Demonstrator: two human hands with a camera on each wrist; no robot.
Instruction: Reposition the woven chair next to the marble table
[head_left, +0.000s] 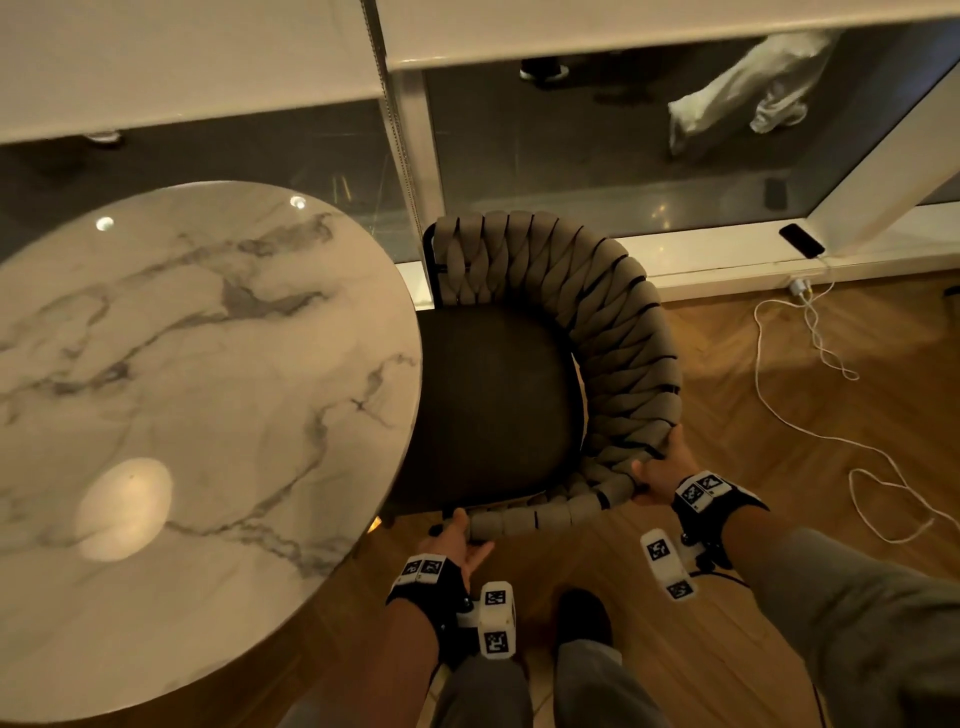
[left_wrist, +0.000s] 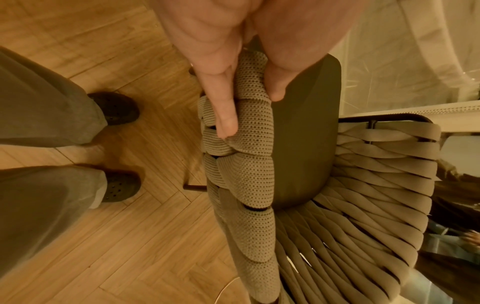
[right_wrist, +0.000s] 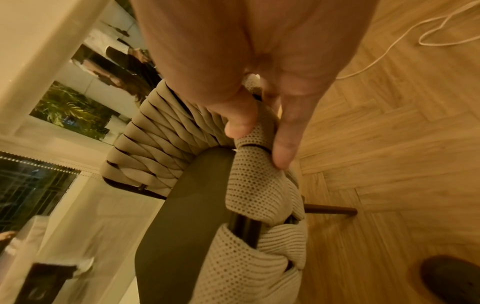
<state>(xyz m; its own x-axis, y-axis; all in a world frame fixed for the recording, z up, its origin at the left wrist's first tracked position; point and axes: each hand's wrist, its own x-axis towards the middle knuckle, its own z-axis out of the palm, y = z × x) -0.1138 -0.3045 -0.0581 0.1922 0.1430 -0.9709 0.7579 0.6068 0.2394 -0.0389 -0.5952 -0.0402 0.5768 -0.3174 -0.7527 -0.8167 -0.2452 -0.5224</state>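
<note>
The woven chair (head_left: 597, 332) has a curved backrest of thick grey-beige straps and a dark round seat (head_left: 493, 400). Its seat is tucked partly under the right edge of the round marble table (head_left: 182, 415). My left hand (head_left: 462, 535) grips the near end of the woven rim, thumb on the seat side and fingers (left_wrist: 226, 111) on the outer side of the weave (left_wrist: 249, 174). My right hand (head_left: 660, 467) grips the rim further right, thumb and fingers (right_wrist: 285, 144) pinching a mesh strap (right_wrist: 259, 195).
A window wall with white frames (head_left: 415, 182) stands just behind the chair. A phone (head_left: 800, 241) lies on the sill with a white cable (head_left: 810, 395) trailing over the wooden floor on the right. My feet (left_wrist: 116, 148) stand close behind the chair. A chair leg (right_wrist: 330, 210) sticks out.
</note>
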